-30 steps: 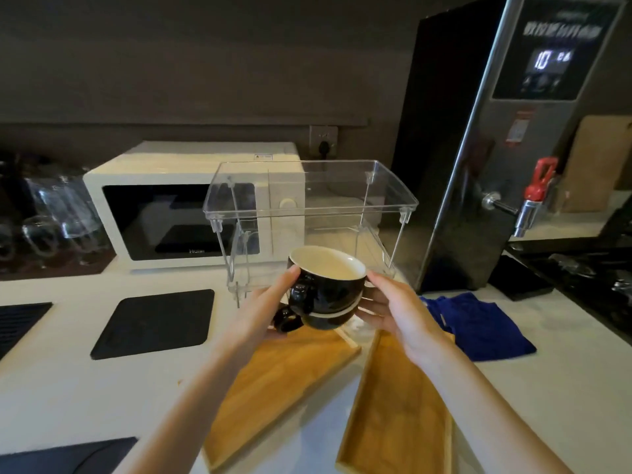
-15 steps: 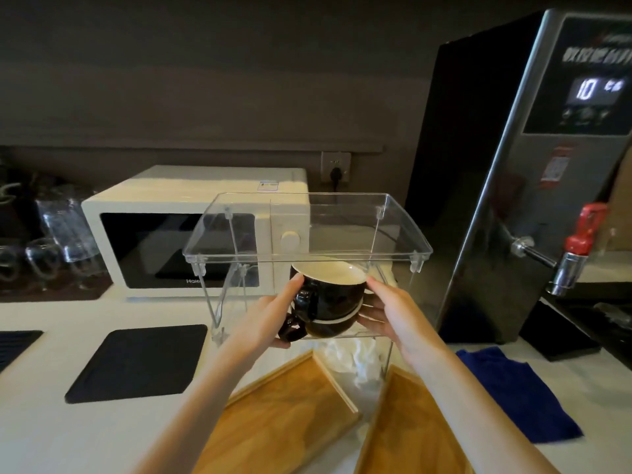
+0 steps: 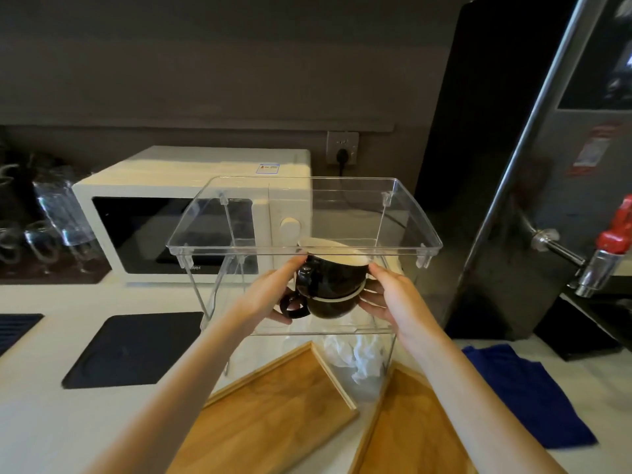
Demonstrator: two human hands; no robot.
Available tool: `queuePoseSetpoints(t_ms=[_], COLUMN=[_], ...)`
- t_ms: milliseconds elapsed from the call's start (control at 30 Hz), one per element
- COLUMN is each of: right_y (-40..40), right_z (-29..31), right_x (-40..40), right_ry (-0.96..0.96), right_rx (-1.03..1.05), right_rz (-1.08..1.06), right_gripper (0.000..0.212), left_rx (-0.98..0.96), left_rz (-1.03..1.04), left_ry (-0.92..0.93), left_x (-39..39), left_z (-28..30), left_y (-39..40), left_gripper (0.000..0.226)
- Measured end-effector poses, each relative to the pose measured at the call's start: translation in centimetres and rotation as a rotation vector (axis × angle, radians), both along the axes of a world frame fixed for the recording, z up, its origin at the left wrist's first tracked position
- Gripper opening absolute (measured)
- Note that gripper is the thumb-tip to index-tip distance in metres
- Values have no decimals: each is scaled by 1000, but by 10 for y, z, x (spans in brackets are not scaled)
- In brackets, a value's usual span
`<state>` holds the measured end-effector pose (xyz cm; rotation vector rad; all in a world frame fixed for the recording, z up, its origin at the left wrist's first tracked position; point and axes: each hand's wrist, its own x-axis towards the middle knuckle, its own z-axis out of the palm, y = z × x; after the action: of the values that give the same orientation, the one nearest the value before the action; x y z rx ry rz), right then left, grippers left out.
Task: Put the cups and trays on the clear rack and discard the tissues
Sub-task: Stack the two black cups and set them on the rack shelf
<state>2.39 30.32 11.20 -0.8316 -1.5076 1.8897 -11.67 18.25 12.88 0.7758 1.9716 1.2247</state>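
The clear rack (image 3: 304, 246) stands at the middle of the counter, and both its shelves look bare, so nothing seems stowed yet. Two wooden trays lie flat on the near side: the left tray (image 3: 270, 415) and the right tray (image 3: 407, 429), both waiting their turn. Two black cups (image 3: 330, 285), nested one in the other, are held at the front of the rack, just below the top shelf; the left hand (image 3: 270, 299) and right hand (image 3: 390, 297) clasp them from either side. Crumpled tissues (image 3: 355, 354) lie between the trays under the rack, not yet discarded. By my reckoning the task has barely begun.
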Motion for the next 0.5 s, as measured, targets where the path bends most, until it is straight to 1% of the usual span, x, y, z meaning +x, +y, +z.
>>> queuePoseSetpoints(t_ms=[133, 233, 300, 333, 367, 400, 433, 467, 500], right_y=[-1, -4, -9, -12, -14, -15, -17, -18, -17], right_z=[-1, 0, -2, -6, -11, -16, -21, -28, -36], right_x=[-1, 1, 8, 16, 26, 38, 50, 60, 68], right_ry=[2, -4, -38, -63, -75, -47, 8, 46, 41], right_rx=[20, 64, 185, 303, 450, 597, 722, 810, 849], right_rz=[2, 43, 85, 75, 14, -93, -220, -342, -443], right_gripper=[18, 19, 18, 21, 28, 29, 24, 18, 16], left_rx=[-4, 5, 34, 73, 124, 175, 203, 200, 186], left_rz=[-50, -74, -85, -70, -45, -31, -54, -115, -170], left_ry=[16, -8, -37, -58, -84, -89, -41, 64, 185], left_x=[-6, -10, -12, -13, -14, -14, -14, -12, -10], left_z=[3, -1, -7, -11, -16, -23, -29, -34, -39], left_y=[5, 5, 0, -4, -10, -17, -22, -25, -26], left_gripper=[56, 57, 55, 51, 45, 41, 42, 47, 52])
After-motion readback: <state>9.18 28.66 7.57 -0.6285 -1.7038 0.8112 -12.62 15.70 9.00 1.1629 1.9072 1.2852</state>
